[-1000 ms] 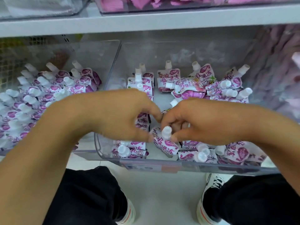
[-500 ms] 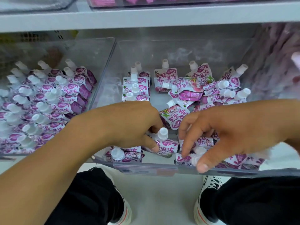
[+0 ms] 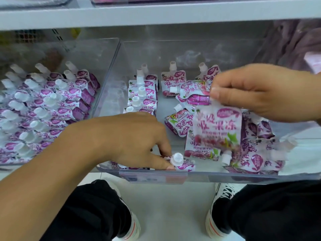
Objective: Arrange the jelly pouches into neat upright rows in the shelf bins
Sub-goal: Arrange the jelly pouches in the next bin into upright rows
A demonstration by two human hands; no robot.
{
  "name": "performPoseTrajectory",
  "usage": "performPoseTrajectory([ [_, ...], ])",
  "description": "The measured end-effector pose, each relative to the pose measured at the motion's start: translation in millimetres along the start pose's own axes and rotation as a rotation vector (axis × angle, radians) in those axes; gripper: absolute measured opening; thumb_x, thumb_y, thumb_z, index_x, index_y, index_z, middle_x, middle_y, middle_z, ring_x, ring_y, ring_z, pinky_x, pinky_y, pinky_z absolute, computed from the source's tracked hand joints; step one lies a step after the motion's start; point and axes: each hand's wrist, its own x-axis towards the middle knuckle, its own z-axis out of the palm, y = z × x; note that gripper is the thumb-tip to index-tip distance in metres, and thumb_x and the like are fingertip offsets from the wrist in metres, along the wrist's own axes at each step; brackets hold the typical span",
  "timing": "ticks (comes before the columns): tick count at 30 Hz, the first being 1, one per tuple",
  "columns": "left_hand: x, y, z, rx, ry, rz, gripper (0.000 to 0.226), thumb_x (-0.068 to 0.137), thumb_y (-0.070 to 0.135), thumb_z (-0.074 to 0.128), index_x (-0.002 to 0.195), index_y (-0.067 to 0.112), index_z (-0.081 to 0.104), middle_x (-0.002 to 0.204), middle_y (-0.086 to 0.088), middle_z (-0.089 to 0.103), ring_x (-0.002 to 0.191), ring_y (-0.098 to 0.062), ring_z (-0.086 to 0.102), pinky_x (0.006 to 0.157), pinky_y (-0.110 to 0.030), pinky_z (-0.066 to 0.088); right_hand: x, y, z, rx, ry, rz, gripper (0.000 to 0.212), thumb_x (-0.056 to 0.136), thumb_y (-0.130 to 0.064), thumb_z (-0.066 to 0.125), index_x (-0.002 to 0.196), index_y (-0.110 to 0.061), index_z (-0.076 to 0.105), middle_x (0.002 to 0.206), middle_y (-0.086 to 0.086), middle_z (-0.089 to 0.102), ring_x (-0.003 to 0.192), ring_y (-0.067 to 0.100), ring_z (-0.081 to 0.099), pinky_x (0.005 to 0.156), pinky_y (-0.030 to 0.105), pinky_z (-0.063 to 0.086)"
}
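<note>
A purple-and-white spouted jelly pouch [image 3: 217, 129] hangs above the clear plastic shelf bin [image 3: 199, 176], pinched at its top by the right hand [image 3: 260, 93]. The left hand [image 3: 132, 141] grips a white-capped pouch [image 3: 182, 162] at the bin's front wall. Pale tiled floor [image 3: 165, 206] lies below.

pouches [image 3: 217, 129]: glossy plastic film | bin [image 3: 173, 176]: clear smooth plastic | caps [image 3: 176, 158]: white plastic

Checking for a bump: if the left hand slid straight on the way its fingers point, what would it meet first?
Probably the capped pouch at the left hand's fingertips; it seems to touch already. Beyond lies the loose pile.
</note>
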Motion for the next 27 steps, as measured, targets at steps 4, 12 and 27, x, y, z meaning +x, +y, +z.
performPoseTrajectory([
  [4, -6.7, -7.9, 2.0, -0.047, 0.088, 0.102, 0.039, 0.073, 0.061, 0.064, 0.08, 0.026, 0.079, 0.088, 0.004, 0.076, 0.094, -0.02, 0.069, 0.085, -0.04, 0.053, 7.3, -15.4, 15.2, -0.106, 0.134, -0.077, 0.032, 0.091, -0.054, 0.038, 0.079, -0.028, 0.052, 0.066, -0.01, 0.056, 0.06, 0.009, 0.053, 0.053, 0.028, 0.041],
  [12, -13.1, -18.3, -23.7, -0.047, 0.385, 0.021, 0.044, 0.064, 0.072, 0.064, 0.071, 0.028, 0.063, 0.066, 0.016, 0.067, 0.064, 0.002, 0.066, 0.066, -0.03, 0.057, 34.0, -39.1, 59.5, 0.111, 0.033, -0.087, 0.026, 0.098, -0.042, 0.047, 0.084, -0.023, 0.059, 0.058, -0.012, 0.055, 0.055, 0.005, 0.05, 0.05, 0.018, 0.037],
  [27, 1.9, -12.0, -0.1, 0.181, 0.144, -0.053, 0.02, 0.087, 0.053, 0.062, 0.091, 0.034, 0.063, 0.075, 0.013, 0.064, 0.072, -0.006, 0.059, 0.066, -0.029, 0.048, 25.3, -23.4, 68.5, -0.579, -0.283, 0.116, 0.052, 0.071, -0.057, 0.078, 0.104, -0.025, 0.054, 0.096, -0.005, 0.055, 0.099, 0.021, 0.053, 0.079, 0.034, 0.048],
])
